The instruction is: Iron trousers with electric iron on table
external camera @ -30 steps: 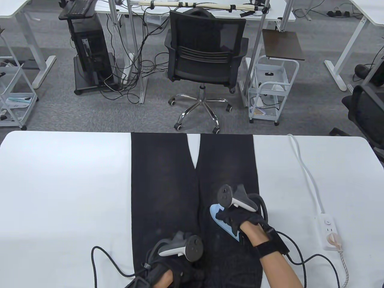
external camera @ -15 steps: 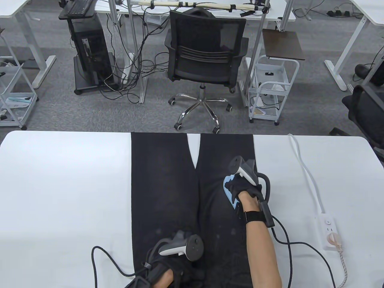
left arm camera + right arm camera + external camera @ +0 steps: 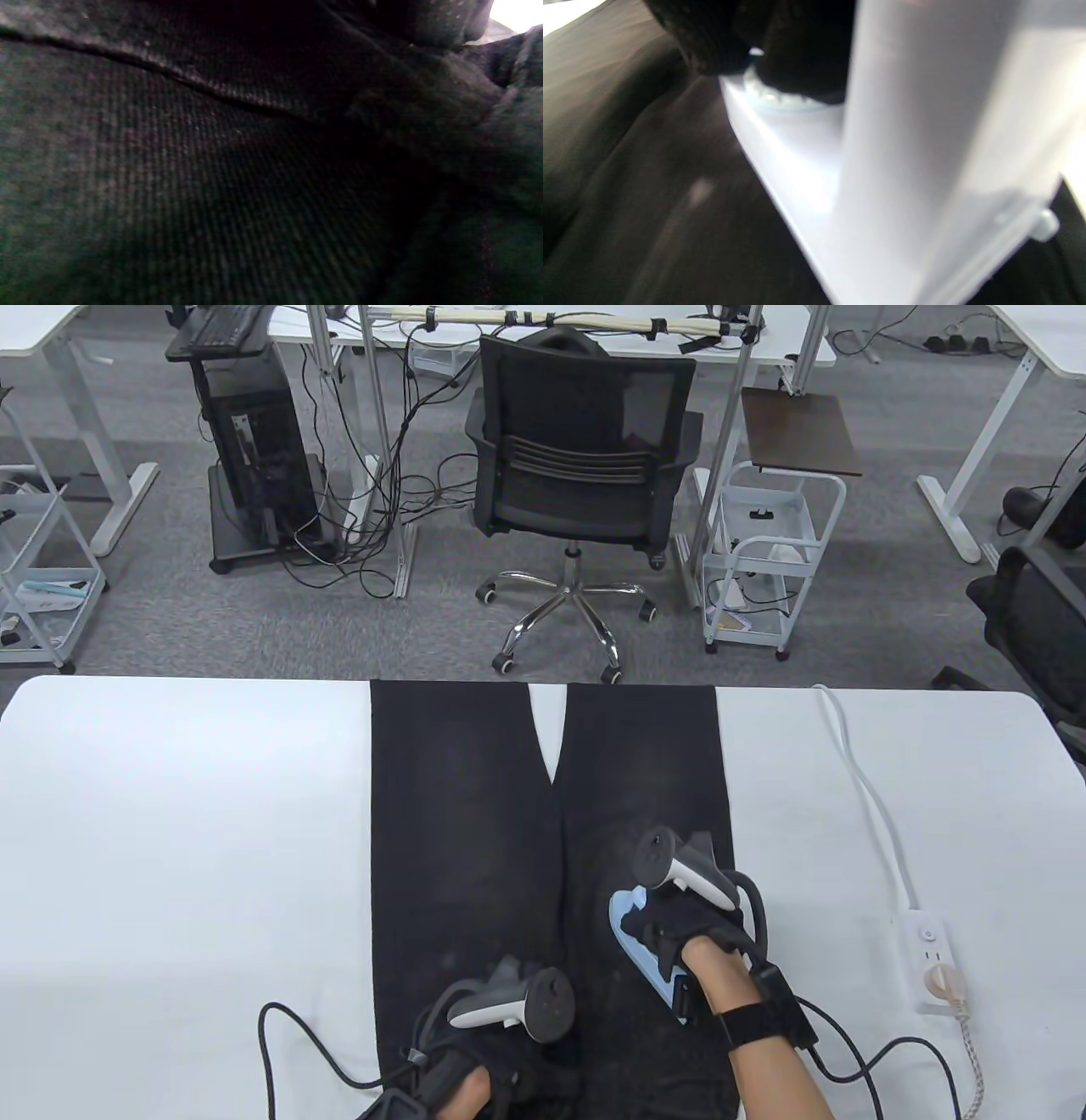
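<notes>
Since half a second ago your right hand (image 3: 687, 929), gripping the iron (image 3: 649, 954), pulled it back down the trousers' (image 3: 467, 814) right leg; keep strokes slow while left hand (image 3: 492, 1069) presses the waist flat.

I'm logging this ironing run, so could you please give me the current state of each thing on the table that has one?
trousers: spread flat on the table, legs pointing away.
iron: soleplate down on the right trouser leg.
right hand: grips the iron's handle.
left hand: rests on the trousers near the waist.
power strip: on the table, one plug inserted.
</notes>
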Demonstrator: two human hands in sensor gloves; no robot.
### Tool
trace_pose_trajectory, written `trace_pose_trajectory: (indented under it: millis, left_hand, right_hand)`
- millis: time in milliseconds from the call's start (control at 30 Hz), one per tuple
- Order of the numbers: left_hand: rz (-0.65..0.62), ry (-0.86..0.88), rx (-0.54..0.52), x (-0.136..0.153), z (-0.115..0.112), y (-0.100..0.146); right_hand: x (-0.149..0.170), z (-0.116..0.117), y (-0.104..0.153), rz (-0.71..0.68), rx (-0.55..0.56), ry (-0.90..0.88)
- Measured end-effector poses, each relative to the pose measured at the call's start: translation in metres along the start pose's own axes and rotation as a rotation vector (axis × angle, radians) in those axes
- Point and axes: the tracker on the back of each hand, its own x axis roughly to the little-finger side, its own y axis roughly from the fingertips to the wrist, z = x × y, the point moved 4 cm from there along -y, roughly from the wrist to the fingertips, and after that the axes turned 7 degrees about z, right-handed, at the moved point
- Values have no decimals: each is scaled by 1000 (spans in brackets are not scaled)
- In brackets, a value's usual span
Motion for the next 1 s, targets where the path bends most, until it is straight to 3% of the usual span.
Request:
trace_pose_trajectory:
  millis: [300,467,633,833,1000]
  left_hand:
    - [11,-17,1,-1,0,1]
    - [0,-15,-2,-1,2,2]
    - [-29,-4,-64,4,22,14]
    - [82,7,-190,46,71,54]
    - [210,64,-199,108,83,74]
  right_hand:
    - [-12,42,70,-156,21,72]
    - [-6,44,80,-172,124,30]
    - [-5,40,82,-157,147,23]
    - [-37,-14,116,-232,289,8]
    - [-89,-47,151,-384,365,-3]
